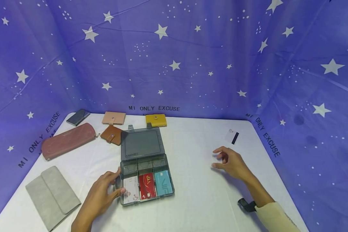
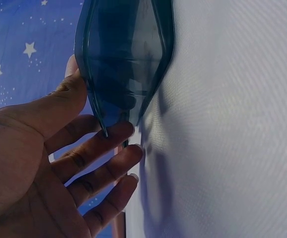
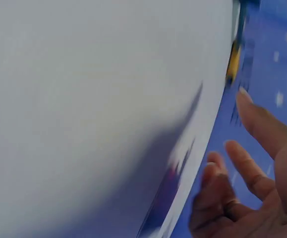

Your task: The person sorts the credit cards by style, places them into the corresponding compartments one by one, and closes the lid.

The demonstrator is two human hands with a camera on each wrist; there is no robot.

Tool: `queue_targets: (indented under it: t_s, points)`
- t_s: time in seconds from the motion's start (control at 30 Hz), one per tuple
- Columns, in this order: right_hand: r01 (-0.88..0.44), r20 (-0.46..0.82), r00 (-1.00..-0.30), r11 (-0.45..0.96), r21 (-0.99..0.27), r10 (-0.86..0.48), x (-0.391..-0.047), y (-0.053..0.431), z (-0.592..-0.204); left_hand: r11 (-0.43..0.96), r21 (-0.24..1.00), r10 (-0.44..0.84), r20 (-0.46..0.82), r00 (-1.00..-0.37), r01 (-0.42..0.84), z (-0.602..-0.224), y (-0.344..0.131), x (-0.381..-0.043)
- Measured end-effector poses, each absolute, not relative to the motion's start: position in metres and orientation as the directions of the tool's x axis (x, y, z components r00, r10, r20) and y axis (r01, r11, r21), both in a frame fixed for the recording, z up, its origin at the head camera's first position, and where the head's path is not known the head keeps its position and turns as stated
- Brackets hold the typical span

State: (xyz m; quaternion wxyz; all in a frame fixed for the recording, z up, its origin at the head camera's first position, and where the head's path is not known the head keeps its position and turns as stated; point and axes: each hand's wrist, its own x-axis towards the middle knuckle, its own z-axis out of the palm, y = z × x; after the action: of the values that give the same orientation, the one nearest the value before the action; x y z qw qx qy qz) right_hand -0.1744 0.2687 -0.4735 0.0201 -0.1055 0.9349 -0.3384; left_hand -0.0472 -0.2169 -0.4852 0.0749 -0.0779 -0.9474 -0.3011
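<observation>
A grey translucent plastic box (image 1: 147, 201) lies with its lid (image 1: 142, 143) folded back. Three cards fill its front compartments: a white floral card (image 1: 131, 188), a red VIP card (image 1: 147, 186) and a blue card (image 1: 163, 182). My left hand (image 1: 102, 190) holds the box's left side, thumb over the rim; the left wrist view shows its other fingers along the outer wall (image 2: 121, 64). Above the table at the right, my right hand (image 1: 230, 162) has its thumb and fingers apart, with nothing between them. Beyond it lies a white card with a black stripe (image 1: 232, 136).
Left of the box lie a grey flap pouch (image 1: 52, 198), a long dusty-red purse (image 1: 69, 141) and a brown snap wallet (image 1: 111, 134). Along the back are a black card holder (image 1: 78, 117), a pink wallet (image 1: 114, 118) and a yellow wallet (image 1: 156, 120). Starry purple curtains surround the table.
</observation>
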Motion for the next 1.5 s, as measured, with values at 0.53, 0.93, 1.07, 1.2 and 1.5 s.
queue_targets:
  t_s: [0.53, 0.93, 1.07, 1.2, 1.5]
  points:
    - [-0.018, -0.116, -0.99, 0.874, -0.485, -0.085, -0.184, 0.315, -0.482, 0.806, 0.556, 0.109, 0.201, -0.974, 0.205, -0.486, -0.217, -0.047]
    - [-0.185, -0.038, -0.932, 0.564, -0.804, -0.36, -0.175, 0.216, -0.46, 0.807, 0.562, 0.101, 0.176, -0.979, 0.184, -0.484, -0.215, -0.048]
    - [-0.187, -0.025, -0.885, 0.404, -0.896, -0.464, -0.167, 0.172, -0.451, 0.805, 0.565, 0.098, 0.171, -0.98, 0.179, -0.484, -0.215, -0.047]
    - [-0.195, 0.006, -0.863, 0.322, -0.926, -0.506, -0.159, 0.13, -0.446, 0.806, 0.566, 0.094, 0.165, -0.982, 0.172, -0.484, -0.214, -0.048]
    - [-0.244, 0.08, -0.856, 0.261, -0.934, -0.511, -0.15, 0.069, -0.446, 0.805, 0.57, 0.092, 0.152, -0.984, 0.164, -0.485, -0.214, -0.047]
